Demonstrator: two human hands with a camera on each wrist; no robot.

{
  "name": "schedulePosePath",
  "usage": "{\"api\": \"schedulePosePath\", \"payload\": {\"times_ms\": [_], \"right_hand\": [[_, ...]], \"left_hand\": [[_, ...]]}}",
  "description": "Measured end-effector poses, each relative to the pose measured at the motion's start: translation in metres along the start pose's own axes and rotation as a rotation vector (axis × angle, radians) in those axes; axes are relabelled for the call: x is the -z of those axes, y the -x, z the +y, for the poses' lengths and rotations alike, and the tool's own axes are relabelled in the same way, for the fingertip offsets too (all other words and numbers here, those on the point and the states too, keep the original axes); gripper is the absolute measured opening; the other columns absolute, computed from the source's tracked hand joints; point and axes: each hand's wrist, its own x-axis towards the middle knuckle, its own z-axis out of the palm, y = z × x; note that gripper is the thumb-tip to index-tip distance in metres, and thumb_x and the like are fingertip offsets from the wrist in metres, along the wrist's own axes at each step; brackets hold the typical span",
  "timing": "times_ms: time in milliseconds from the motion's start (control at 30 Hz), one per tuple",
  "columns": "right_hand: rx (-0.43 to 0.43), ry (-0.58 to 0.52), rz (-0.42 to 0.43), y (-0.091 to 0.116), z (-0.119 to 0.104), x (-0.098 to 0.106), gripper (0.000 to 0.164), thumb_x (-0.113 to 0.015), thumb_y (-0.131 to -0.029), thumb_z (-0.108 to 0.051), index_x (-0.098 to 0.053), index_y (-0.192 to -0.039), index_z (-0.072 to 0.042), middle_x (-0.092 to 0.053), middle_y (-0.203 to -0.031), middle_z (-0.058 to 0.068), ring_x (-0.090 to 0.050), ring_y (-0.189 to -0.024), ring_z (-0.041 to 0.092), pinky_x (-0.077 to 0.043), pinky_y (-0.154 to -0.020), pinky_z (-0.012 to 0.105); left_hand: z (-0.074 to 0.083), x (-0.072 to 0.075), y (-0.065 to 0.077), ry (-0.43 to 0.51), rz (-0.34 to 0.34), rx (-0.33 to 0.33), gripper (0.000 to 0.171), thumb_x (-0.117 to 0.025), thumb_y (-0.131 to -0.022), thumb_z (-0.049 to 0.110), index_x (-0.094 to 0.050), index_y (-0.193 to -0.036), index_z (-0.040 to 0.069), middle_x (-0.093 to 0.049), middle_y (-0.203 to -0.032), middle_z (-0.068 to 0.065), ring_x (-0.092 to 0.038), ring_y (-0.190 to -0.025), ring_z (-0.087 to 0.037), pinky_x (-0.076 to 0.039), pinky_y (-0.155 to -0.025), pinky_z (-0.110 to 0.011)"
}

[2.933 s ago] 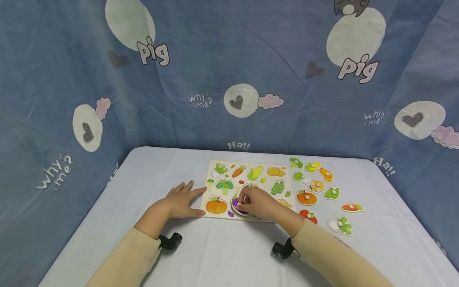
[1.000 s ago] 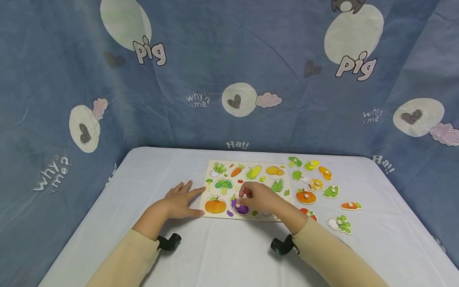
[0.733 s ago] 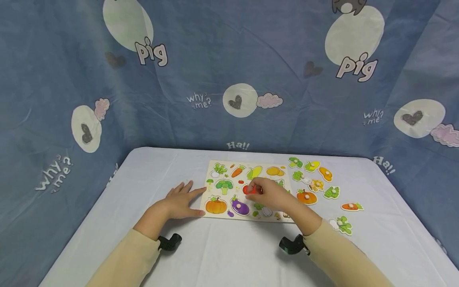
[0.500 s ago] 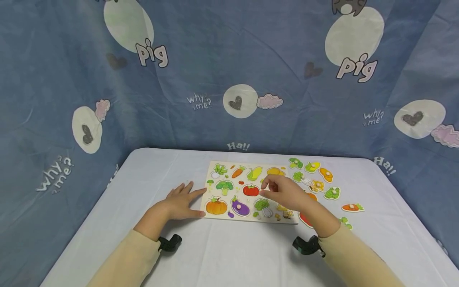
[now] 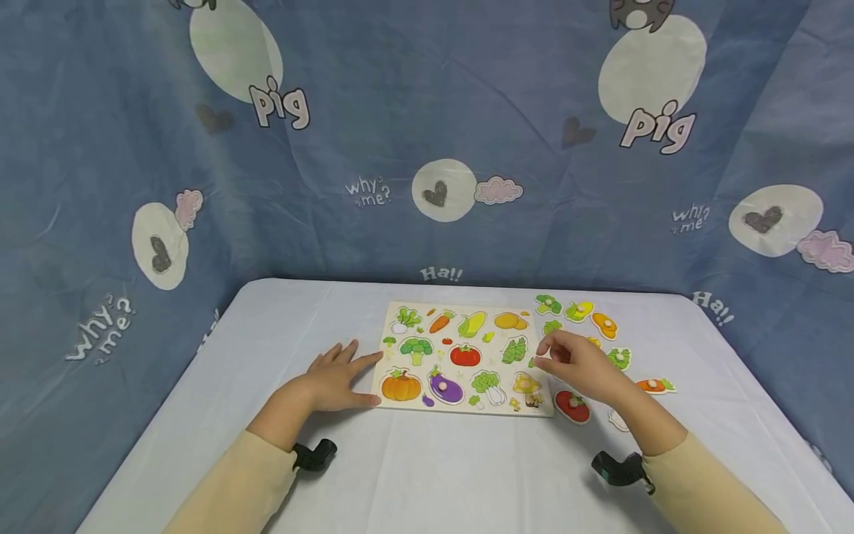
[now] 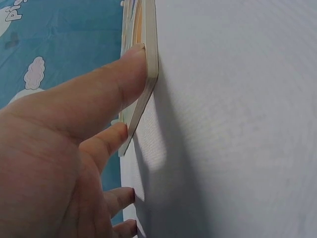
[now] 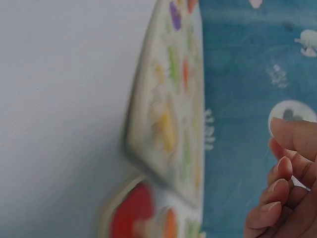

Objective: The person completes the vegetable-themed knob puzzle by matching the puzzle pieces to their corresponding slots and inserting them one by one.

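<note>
A wooden vegetable puzzle board [image 5: 414, 406] lies on the white table. The eggplant piece [image 5: 452, 393], with its small knob, sits in its slot in the board's front row. My left hand [image 5: 333, 380] is spread at the board's left side, with thumb and forefinger touching its edge; the left wrist view shows the thumb [image 6: 106, 82] on the board's rim. Above the board's right edge hovers my right hand [image 5: 579, 365], fingers loosely bent and holding nothing. Below it lies the tomato piece [image 5: 572, 407]. The right hand hides the pumpkin piece and part of the loose pieces.
Loose knobbed pieces lie right of the board: broccoli [image 5: 548, 304], corn [image 5: 579, 311], potato [image 5: 605, 325], peas [image 5: 620, 359] and carrot [image 5: 656, 386]. A partly covered white radish piece [image 5: 617, 420] is near the right forearm. A blue printed cloth [image 5: 373, 245] hangs behind the table [image 5: 400, 475].
The right hand set the eggplant piece into its slot, let go of it and moved right, off the board toward the loose pieces. The left hand has stayed at the board's edge.
</note>
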Motion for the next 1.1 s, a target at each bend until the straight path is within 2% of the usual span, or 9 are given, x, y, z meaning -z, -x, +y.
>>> {"api": "schedulePosePath", "payload": {"times_ms": [300, 533, 800, 1100], "right_hand": [[-0.097, -0.016, 0.029, 0.005, 0.038, -0.001, 0.022, -0.071, -0.095, -0.022, -0.063, -0.108, -0.006, -0.047, -0.076, 0.003, -0.045, -0.067, 0.017, -0.038, -0.055, 0.028], [-0.161, -0.010, 0.038, 0.004, 0.052, 0.003, 0.023, -0.070, -0.095, -0.020, -0.064, -0.110, -0.005, -0.048, -0.078, 0.004, -0.046, -0.069, 0.019, -0.037, -0.055, 0.027], [-0.253, 0.014, 0.006, 0.005, 0.064, 0.002, 0.023, -0.071, -0.094, -0.018, -0.064, -0.111, -0.004, -0.049, -0.081, 0.005, -0.047, -0.075, 0.020, -0.036, -0.058, 0.027], [-0.233, 0.038, -0.009, 0.002, 0.068, 0.001, 0.020, -0.072, -0.093, -0.015, -0.063, -0.106, -0.002, -0.049, -0.081, 0.005, -0.047, -0.076, 0.020, -0.036, -0.060, 0.029]], "left_hand": [[-0.004, -0.002, 0.000, 0.000, 0.001, 0.008, 0.087, -0.071, -0.083, 0.061, -0.039, -0.155, 0.024, -0.018, -0.162, -0.028, -0.013, -0.147, -0.054, -0.012, -0.115, -0.070], [-0.005, -0.002, 0.000, -0.001, -0.004, 0.017, 0.087, -0.070, -0.084, 0.062, -0.038, -0.156, 0.026, -0.016, -0.163, -0.026, -0.012, -0.147, -0.052, -0.012, -0.115, -0.069], [-0.002, -0.003, 0.000, 0.006, -0.002, 0.017, 0.086, -0.072, -0.083, 0.059, -0.039, -0.155, 0.026, -0.018, -0.163, -0.025, -0.013, -0.147, -0.052, -0.012, -0.116, -0.069], [-0.003, -0.003, -0.001, 0.003, 0.006, 0.017, 0.086, -0.072, -0.083, 0.060, -0.039, -0.155, 0.027, -0.018, -0.163, -0.025, -0.013, -0.148, -0.052, -0.012, -0.116, -0.068]]}}
